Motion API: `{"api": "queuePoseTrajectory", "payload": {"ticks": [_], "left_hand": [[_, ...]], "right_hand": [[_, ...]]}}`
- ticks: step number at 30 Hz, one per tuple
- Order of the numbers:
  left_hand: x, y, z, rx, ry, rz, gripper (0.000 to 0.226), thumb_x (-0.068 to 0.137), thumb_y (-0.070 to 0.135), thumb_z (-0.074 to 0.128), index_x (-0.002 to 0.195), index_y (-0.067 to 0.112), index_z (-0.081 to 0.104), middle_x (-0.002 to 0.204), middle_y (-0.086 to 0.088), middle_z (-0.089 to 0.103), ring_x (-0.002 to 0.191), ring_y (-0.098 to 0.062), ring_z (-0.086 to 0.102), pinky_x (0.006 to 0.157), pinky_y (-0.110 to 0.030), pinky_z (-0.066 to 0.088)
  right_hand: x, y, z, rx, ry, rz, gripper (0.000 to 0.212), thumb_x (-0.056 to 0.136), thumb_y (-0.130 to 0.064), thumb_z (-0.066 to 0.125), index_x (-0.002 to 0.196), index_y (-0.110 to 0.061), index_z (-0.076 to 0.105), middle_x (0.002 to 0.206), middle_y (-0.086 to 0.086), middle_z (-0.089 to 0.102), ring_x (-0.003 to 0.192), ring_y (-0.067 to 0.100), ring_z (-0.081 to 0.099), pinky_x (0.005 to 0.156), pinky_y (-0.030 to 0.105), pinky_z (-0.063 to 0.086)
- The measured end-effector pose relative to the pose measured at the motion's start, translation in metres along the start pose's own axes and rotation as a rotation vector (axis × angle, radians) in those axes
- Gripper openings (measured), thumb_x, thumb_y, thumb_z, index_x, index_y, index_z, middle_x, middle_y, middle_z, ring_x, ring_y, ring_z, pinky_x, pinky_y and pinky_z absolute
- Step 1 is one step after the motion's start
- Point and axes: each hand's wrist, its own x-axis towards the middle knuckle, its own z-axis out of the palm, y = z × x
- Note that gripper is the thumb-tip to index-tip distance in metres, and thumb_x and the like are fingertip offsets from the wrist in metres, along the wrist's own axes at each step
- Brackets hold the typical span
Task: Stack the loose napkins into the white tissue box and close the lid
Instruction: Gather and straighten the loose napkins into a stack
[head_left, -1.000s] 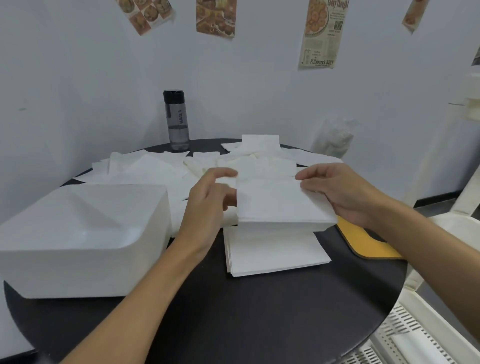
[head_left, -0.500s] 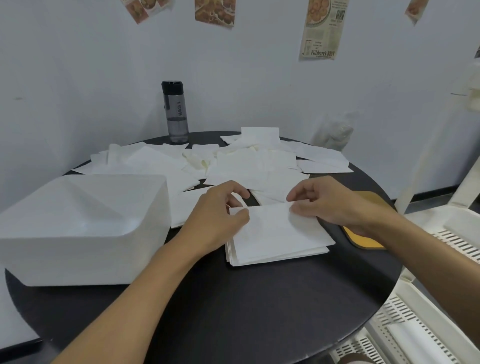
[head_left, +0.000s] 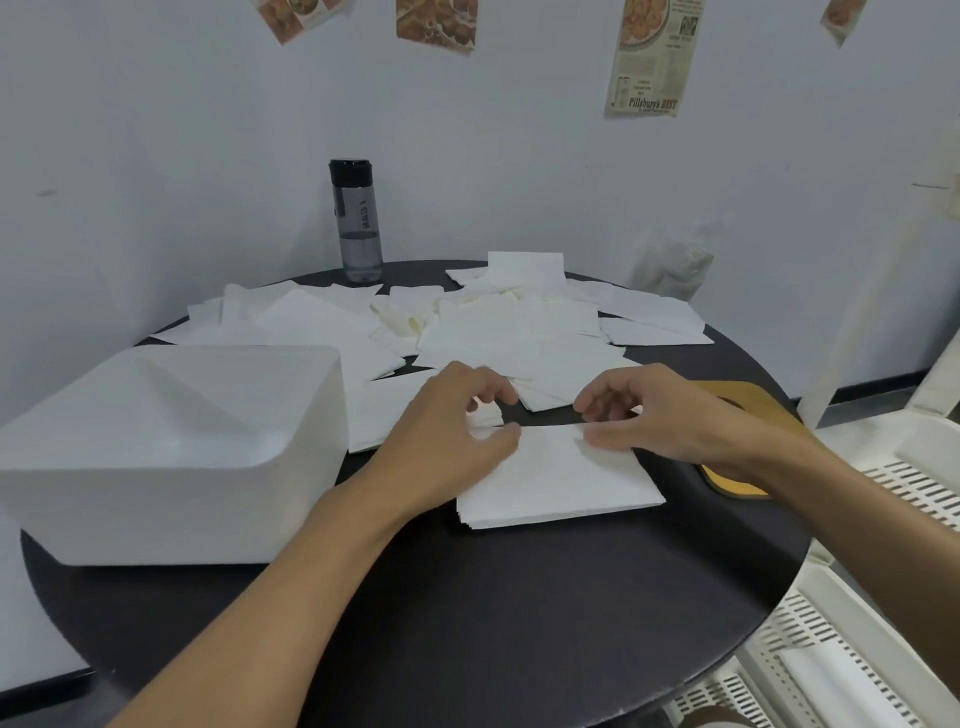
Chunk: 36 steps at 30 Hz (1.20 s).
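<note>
A neat napkin stack (head_left: 563, 483) lies on the black round table (head_left: 519, 634), right of the white tissue box (head_left: 171, 457). My left hand (head_left: 452, 431) pinches the stack's far left corner, where one napkin corner curls up between thumb and fingers. My right hand (head_left: 654, 421) curls its fingers over the stack's far right edge. Loose napkins (head_left: 519, 327) are spread over the back half of the table. The box's top looks white and dished; I cannot tell whether it is a lid.
A grey water bottle (head_left: 357, 223) stands at the table's back edge by the wall. A flat yellow piece (head_left: 737, 397) lies under my right wrist. White slatted crates (head_left: 893, 499) stand off the table's right side. A clear bag (head_left: 675, 260) leans on the wall.
A bundle of napkins held above the table has been lowered onto the stack. Both hands have come down with it and now sit at the stack's far edge.
</note>
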Motion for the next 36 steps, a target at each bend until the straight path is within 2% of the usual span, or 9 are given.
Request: {"api": "queuePoseTrajectory", "payload": {"ticks": [4,14,17,21,24,26,30,33,36], "left_hand": [[-0.005,0.0,0.002,0.162,-0.179,0.014,0.016,0.086,0.045,0.068,0.101,0.042,0.063,0.114,0.026,0.051,0.115,0.001,0.046,0.107,-0.034,0.036],[-0.004,-0.002,0.003,0.309,-0.153,0.051,0.024,0.089,0.054,0.061,0.11,0.041,0.062,0.121,0.02,0.048,0.118,-0.004,0.04,0.109,-0.033,0.029],[0.001,-0.008,0.004,0.348,-0.004,0.043,0.027,0.094,0.05,0.055,0.117,0.038,0.062,0.127,0.015,0.049,0.122,-0.008,0.04,0.108,-0.031,0.027],[0.01,-0.019,0.006,0.424,0.147,-0.074,0.032,0.1,0.038,0.045,0.126,0.029,0.062,0.134,0.007,0.052,0.126,-0.014,0.045,0.107,-0.034,0.033],[0.013,-0.024,0.01,0.477,0.1,-0.156,0.036,0.102,0.036,0.037,0.127,0.026,0.061,0.132,0.005,0.055,0.122,-0.017,0.05,0.105,-0.035,0.035],[0.014,-0.025,0.013,0.508,0.107,-0.167,0.035,0.102,0.036,0.035,0.12,0.027,0.063,0.124,0.006,0.057,0.114,-0.018,0.052,0.101,-0.034,0.036],[0.019,-0.025,0.016,0.555,0.145,-0.189,0.034,0.102,0.037,0.033,0.107,0.026,0.064,0.112,0.007,0.057,0.106,-0.018,0.051,0.096,-0.033,0.035],[0.022,-0.025,0.018,0.586,0.164,-0.204,0.035,0.102,0.037,0.032,0.107,0.025,0.064,0.11,0.006,0.057,0.104,-0.019,0.049,0.093,-0.033,0.035],[0.022,-0.025,0.019,0.595,0.167,-0.208,0.042,0.1,0.04,0.026,0.106,0.025,0.065,0.109,0.006,0.057,0.104,-0.019,0.05,0.093,-0.033,0.036]], "right_hand": [[0.001,0.004,-0.001,-0.118,-0.045,-0.043,0.017,0.085,-0.02,0.076,0.097,-0.03,0.07,0.093,-0.008,0.064,0.078,0.005,0.053,0.071,0.014,0.047],[0.017,0.004,-0.001,-0.156,-0.107,-0.094,0.013,0.087,-0.024,0.074,0.098,-0.031,0.07,0.092,-0.012,0.065,0.074,-0.003,0.054,0.07,0.013,0.046],[0.036,0.0,0.004,-0.238,0.001,-0.129,0.009,0.093,-0.029,0.065,0.1,-0.033,0.068,0.105,-0.016,0.063,0.097,0.003,0.058,0.081,0.016,0.046],[0.064,-0.004,0.019,-0.34,-0.017,-0.146,0.023,0.099,-0.026,0.054,0.115,-0.025,0.07,0.135,-0.011,0.054,0.128,0.008,0.046,0.109,0.03,0.034],[0.079,-0.003,0.03,-0.417,-0.056,-0.152,0.026,0.101,-0.023,0.047,0.105,-0.015,0.071,0.121,-0.008,0.061,0.119,0.018,0.052,0.107,0.048,0.038],[0.083,-0.002,0.032,-0.406,-0.032,-0.152,0.027,0.102,-0.025,0.045,0.108,-0.015,0.07,0.12,-0.011,0.063,0.117,0.016,0.052,0.107,0.044,0.038],[0.085,0.001,0.031,-0.348,0.016,-0.156,0.034,0.102,-0.027,0.046,0.073,-0.044,0.056,0.085,-0.029,0.053,0.088,0.003,0.05,0.094,0.036,0.039],[0.085,0.001,0.033,-0.353,0.011,-0.158,0.028,0.103,-0.032,0.045,0.097,-0.022,0.071,0.113,-0.02,0.063,0.109,0.012,0.056,0.104,0.038,0.039],[0.086,-0.001,0.036,-0.443,0.014,-0.179,0.036,0.105,-0.033,0.04,0.115,-0.011,0.065,0.127,-0.007,0.063,0.116,0.02,0.054,0.106,0.043,0.038]]}}
